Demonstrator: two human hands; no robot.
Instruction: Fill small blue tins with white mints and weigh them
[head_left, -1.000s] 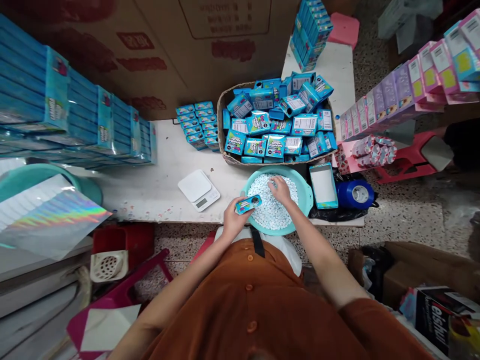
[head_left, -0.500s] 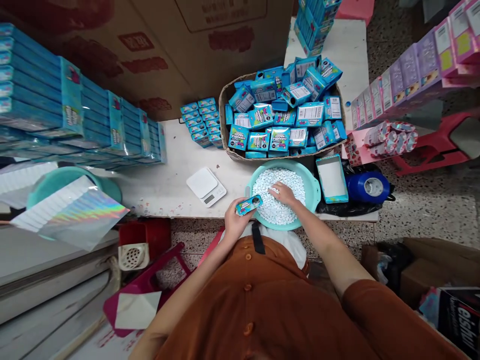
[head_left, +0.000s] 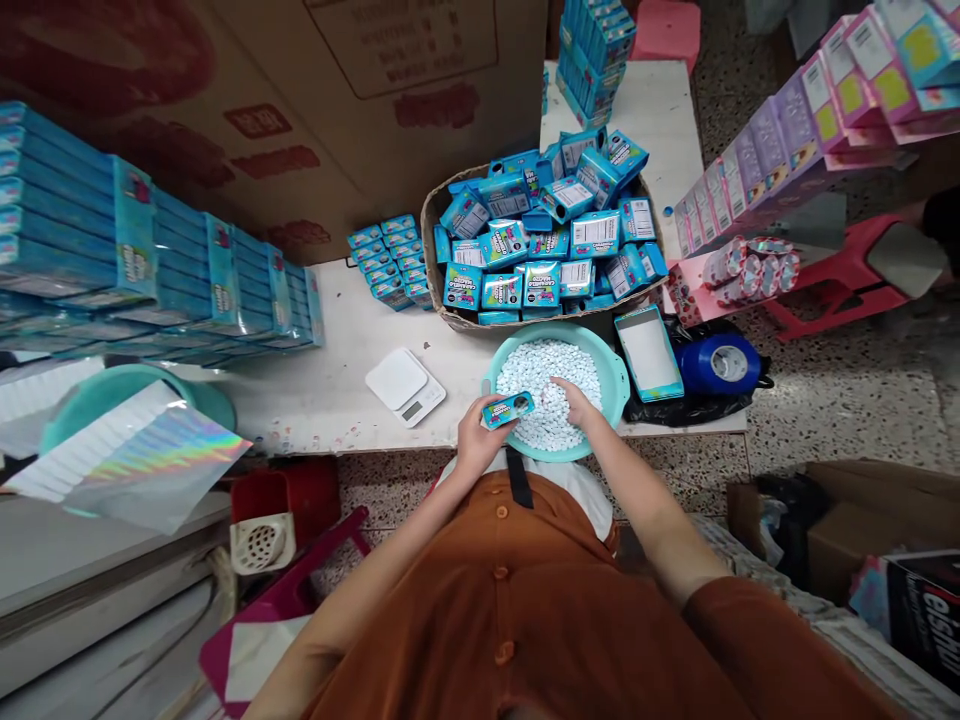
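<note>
Blue box (head_left: 508,410) sits clamped in left fingers (head_left: 475,412); right fingers (head_left: 568,389), over white pellets (head_left: 551,362), grip unclear.

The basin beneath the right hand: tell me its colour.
Light turquoise; the basin shows best in the head view, the only one.

Packing workshop, by its look | white worktable (head_left: 337,345) lined with stacked blue cartons (head_left: 67,220) | loose "Caramelo" cartons (head_left: 540,285) heaped in an open cardboard box (head_left: 461,322) | digital scale (head_left: 397,375) near a turquoise basin (head_left: 618,385) of white pellets (head_left: 544,358) | large printed shipping carton (head_left: 337,65) behind
</note>
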